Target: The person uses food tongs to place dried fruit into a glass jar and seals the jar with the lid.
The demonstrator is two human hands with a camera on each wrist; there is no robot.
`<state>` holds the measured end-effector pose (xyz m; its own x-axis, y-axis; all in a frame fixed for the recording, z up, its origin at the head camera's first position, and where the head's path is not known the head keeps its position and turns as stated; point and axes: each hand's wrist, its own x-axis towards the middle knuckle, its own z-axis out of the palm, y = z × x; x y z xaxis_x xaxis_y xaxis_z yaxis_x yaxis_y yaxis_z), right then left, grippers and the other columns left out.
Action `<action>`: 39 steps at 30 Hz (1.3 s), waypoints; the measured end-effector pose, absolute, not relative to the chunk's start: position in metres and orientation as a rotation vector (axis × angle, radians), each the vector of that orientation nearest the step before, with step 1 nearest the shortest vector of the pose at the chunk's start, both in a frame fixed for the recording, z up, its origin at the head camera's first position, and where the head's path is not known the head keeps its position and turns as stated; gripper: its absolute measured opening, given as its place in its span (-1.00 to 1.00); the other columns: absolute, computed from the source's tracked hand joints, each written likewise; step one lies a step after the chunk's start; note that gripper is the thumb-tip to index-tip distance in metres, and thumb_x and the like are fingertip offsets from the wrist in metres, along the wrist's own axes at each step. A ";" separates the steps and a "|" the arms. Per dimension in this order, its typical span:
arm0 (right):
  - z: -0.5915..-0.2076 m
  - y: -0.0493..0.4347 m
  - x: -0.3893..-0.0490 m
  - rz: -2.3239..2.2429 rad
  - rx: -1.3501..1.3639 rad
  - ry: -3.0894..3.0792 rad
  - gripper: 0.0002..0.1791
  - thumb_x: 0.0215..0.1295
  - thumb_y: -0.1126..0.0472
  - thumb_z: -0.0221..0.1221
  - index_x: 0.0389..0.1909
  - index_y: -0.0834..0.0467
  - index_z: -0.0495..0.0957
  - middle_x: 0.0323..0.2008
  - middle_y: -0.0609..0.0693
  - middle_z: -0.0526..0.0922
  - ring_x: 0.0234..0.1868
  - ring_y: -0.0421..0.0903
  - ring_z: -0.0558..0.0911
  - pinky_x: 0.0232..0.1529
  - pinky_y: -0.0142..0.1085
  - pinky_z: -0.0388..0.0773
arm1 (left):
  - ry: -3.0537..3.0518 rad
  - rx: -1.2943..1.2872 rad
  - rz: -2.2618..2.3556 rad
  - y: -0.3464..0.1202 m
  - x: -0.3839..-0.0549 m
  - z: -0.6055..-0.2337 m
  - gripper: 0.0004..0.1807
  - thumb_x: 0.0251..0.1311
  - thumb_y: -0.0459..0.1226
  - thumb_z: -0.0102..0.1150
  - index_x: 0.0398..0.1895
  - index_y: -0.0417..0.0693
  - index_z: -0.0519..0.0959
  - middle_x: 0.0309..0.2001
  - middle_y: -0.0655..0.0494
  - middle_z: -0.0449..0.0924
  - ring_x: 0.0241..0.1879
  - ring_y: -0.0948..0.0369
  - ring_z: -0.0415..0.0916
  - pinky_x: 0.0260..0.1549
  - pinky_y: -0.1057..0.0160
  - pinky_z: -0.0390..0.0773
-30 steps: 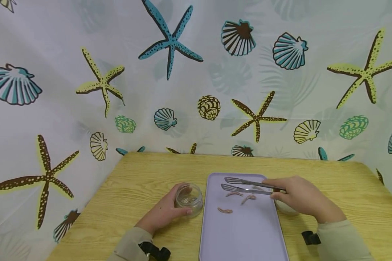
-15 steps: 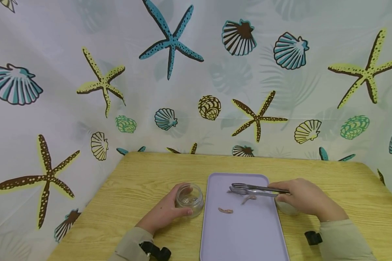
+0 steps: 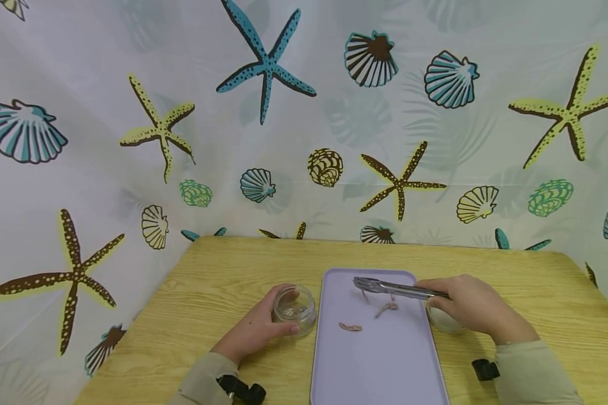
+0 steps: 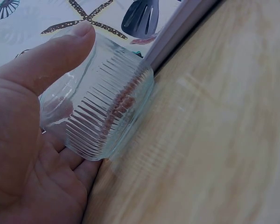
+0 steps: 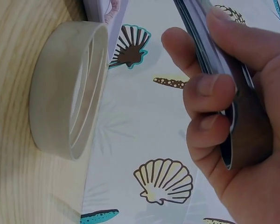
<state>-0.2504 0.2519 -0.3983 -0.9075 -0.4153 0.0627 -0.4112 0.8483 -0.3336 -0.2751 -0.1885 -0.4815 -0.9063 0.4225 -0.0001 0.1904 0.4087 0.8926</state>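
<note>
Right hand: pinching the metal tongs [image 3: 400, 289] between thumb and fingers, two fingertips curled round the handle [image 3: 473, 306]; the two arms of the tongs lie pressed together.
Left hand: wrapped round the glass jar [image 3: 294, 309], thumb on the near side, fingers on the far side [image 3: 255, 326].
Table: wood-grain top, yellowish, running back to the wall [image 3: 223, 270].
Tray: lilac, rectangular, low-rimmed, lying flat between the two hands [image 3: 375, 365].
Backdrop: pale cloth printed with starfish, scallop shells and faint leaves, covering the back and both sides [image 3: 304, 129].
Sleeves: beige, with black mounts at the wrists [image 3: 532, 371].
Hidden or cut off: the tray's near end leaves the bottom edge of the head view; the right hand covers part of the round pale lid [image 3: 445, 322], which the right wrist view shows lying hollow side up on the table beside the tray.
Hard to make out: a thin strip hanging below the tong tips [image 3: 366, 296]; whether they grip it, I cannot tell. Reddish-brown matter shows through the jar's ribbed wall, too distorted to count.
Strips: reddish-brown, wrinkled, on the tray; one short and curved [image 3: 351, 327], another bent, with a thicker end [image 3: 387, 308].
Jar: clear, upright, uncovered, just left of the tray.
Tongs: grey, shiny, slotted at the ends, slanting over the tray's far half.
</note>
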 end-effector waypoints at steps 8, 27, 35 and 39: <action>-0.396 0.249 -0.248 -0.574 -0.702 3.024 -0.57 0.43 0.02 0.24 0.28 -0.09 0.60 0.00 -0.08 0.73 -0.34 -0.22 0.50 -0.28 -0.18 0.44 | 2.447 0.526 1.500 -0.188 -0.275 -0.482 -0.04 0.06 0.08 0.51 0.50 0.31 0.18 0.40 0.26 0.36 0.45 0.16 0.19 0.42 -0.10 0.07; -0.389 0.233 -0.239 -0.584 -0.835 3.090 -0.58 0.42 0.05 0.25 0.28 -0.12 0.60 0.03 -0.07 0.72 -0.42 -0.27 0.48 -0.31 -0.21 0.43 | 2.454 0.539 1.494 -0.187 -0.276 -0.483 -0.04 0.07 0.07 0.51 0.49 0.26 0.18 0.40 0.21 0.37 0.44 0.12 0.20 0.41 -0.11 0.08; -0.387 0.223 -0.235 -0.596 -0.861 3.131 -0.56 0.42 0.03 0.25 0.31 -0.16 0.58 -0.21 -0.23 0.73 -0.57 -0.32 0.35 -0.40 -0.27 0.36 | 2.436 0.544 1.508 -0.187 -0.276 -0.483 -0.03 0.06 0.08 0.51 0.50 0.26 0.18 0.41 0.21 0.37 0.45 0.12 0.19 0.42 -0.12 0.07; -0.388 0.212 -0.233 -0.659 -0.900 3.167 -0.55 0.40 0.06 0.27 0.30 -0.14 0.58 -0.23 -0.25 0.73 -0.63 -0.34 0.30 -0.46 -0.31 0.34 | 2.433 0.538 1.512 -0.187 -0.276 -0.482 -0.03 0.07 0.07 0.51 0.50 0.27 0.18 0.41 0.22 0.36 0.46 0.13 0.18 0.42 -0.12 0.06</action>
<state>-0.2330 0.2115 -0.3877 -0.8348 -0.4577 0.3060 -0.5418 0.7817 -0.3088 -0.2756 -0.1873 -0.4820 -0.9071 0.4208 0.0013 0.1874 0.4012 0.8966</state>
